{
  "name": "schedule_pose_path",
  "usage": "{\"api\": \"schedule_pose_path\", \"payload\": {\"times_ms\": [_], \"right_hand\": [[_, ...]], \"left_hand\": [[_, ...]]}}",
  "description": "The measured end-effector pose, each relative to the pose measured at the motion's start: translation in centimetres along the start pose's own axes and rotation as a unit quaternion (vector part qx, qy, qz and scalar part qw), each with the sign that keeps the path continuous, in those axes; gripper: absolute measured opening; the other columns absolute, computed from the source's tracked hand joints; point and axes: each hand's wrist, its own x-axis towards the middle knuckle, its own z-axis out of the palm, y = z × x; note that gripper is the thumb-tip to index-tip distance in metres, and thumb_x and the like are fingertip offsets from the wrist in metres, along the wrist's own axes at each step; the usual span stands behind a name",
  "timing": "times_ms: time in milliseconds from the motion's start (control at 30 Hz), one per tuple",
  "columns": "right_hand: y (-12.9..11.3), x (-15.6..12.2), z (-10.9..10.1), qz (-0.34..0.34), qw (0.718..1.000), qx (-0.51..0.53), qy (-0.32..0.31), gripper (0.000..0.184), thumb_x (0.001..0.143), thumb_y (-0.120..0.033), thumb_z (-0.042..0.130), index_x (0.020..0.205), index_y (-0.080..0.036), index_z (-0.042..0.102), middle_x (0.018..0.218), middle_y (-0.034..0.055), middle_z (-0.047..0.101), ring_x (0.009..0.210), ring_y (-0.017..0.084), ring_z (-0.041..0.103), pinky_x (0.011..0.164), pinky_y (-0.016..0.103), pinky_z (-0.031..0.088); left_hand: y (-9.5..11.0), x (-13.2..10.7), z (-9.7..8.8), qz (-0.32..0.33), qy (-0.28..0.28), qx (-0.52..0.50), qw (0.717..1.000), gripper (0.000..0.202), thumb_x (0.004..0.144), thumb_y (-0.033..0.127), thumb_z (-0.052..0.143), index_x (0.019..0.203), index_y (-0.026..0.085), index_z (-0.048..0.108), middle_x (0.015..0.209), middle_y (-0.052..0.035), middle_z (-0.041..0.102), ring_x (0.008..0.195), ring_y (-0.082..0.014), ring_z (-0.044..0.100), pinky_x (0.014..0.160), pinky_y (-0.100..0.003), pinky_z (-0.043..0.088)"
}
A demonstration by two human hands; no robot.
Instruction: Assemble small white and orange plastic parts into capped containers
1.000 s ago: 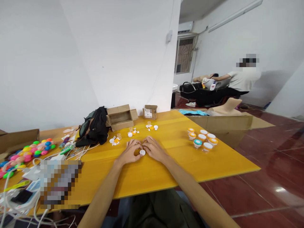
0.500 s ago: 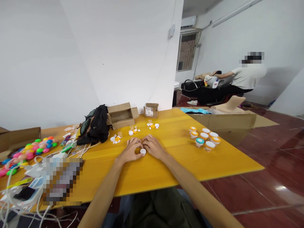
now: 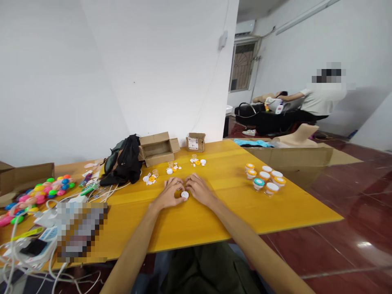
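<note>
My left hand (image 3: 169, 194) and my right hand (image 3: 199, 190) rest together on the yellow table (image 3: 214, 220), fingers curled around a small white round cap (image 3: 184, 194) that lies between the thumbs. Both hands touch it. Just beyond my fingers lie several small white and orange parts (image 3: 150, 179) and another little group of parts (image 3: 197, 162).
Several small jars with orange, white and teal lids (image 3: 265, 177) stand to the right. A black bag (image 3: 125, 161), two open cardboard boxes (image 3: 157, 148) and cables (image 3: 36, 245) sit left, with coloured balls (image 3: 39, 194). Another person (image 3: 318, 102) sits in the far room.
My hands stay on the white cap in the same place. The view has shifted slightly, nothing else moved.
</note>
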Motion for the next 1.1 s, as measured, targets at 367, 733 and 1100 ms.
{"api": "schedule_pose_path", "payload": {"times_ms": [367, 733, 1100], "right_hand": [[-0.42, -0.8, -0.94, 0.015, 0.994, 0.106, 0.013, 0.018, 0.084, -0.006, 0.058, 0.077, -0.022, 0.064, 0.099, 0.005, 0.063, 0.099, 0.02, 0.058, 0.089, 0.037, 0.047], [-0.53, -0.92, -0.55, -0.002, 0.994, 0.1, -0.037, 0.014, 0.085, -0.012, 0.061, 0.077, -0.022, 0.066, 0.1, 0.0051, 0.063, 0.099, 0.02, 0.059, 0.089, 0.035, 0.048], [-0.69, -0.94, -0.81, -0.001, 0.995, 0.092, -0.041, 0.016, 0.087, -0.012, 0.059, 0.078, -0.023, 0.067, 0.099, 0.005, 0.063, 0.098, 0.02, 0.059, 0.089, 0.035, 0.047]], "left_hand": [[-0.76, 0.03, 0.3, -0.001, 0.012, 0.0, 1.0, 0.014, 0.076, 0.028, 0.069, 0.086, 0.024, 0.06, 0.116, -0.0029, 0.056, 0.112, -0.0252, 0.044, 0.097, -0.042, 0.033], [-0.68, 0.14, 0.25, 0.004, 0.012, 0.01, 1.0, 0.012, 0.078, 0.029, 0.067, 0.084, 0.024, 0.058, 0.115, -0.0028, 0.057, 0.112, -0.0245, 0.044, 0.097, -0.042, 0.033], [-0.7, 0.11, 0.38, 0.012, 0.022, 0.009, 1.0, 0.012, 0.078, 0.029, 0.068, 0.082, 0.024, 0.058, 0.113, -0.0027, 0.057, 0.111, -0.0247, 0.044, 0.096, -0.041, 0.035]]}}
